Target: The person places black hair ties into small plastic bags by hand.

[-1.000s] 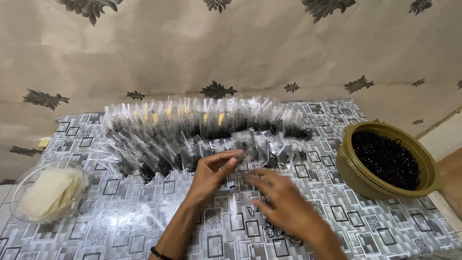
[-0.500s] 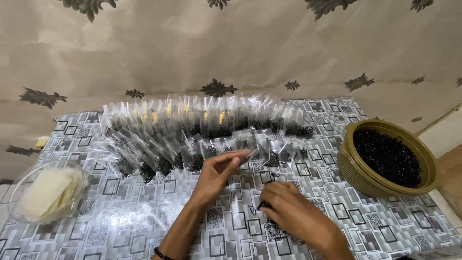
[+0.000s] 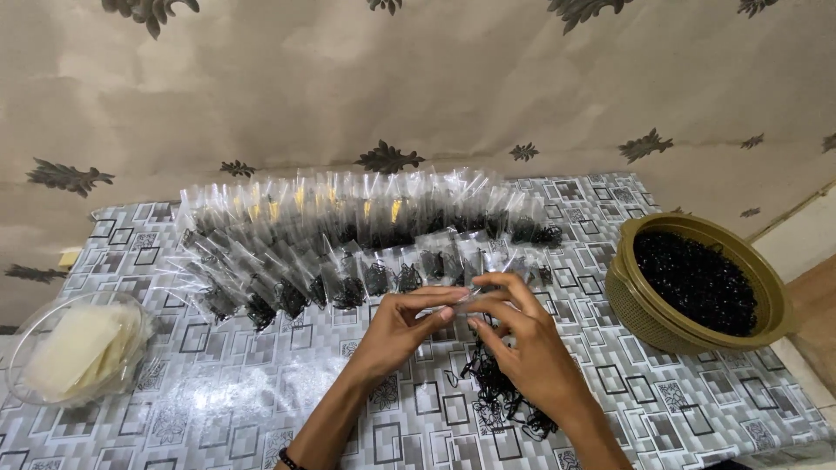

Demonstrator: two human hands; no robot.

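My left hand and my right hand meet above the table, fingertips pinching a small clear plastic bag between them. Under my right hand lies a loose pile of small black elastic bands. Beyond the hands, rows of filled clear bags with black bands inside lean against each other across the table.
An olive-green basket full of black bands stands at the right. A clear bowl with a stack of empty clear bags sits at the left. The table has a grey patterned cover; a patterned wall rises behind.
My right hand has lifted from the pile of bands to meet the left hand. Both hands now pinch the small clear bag together.
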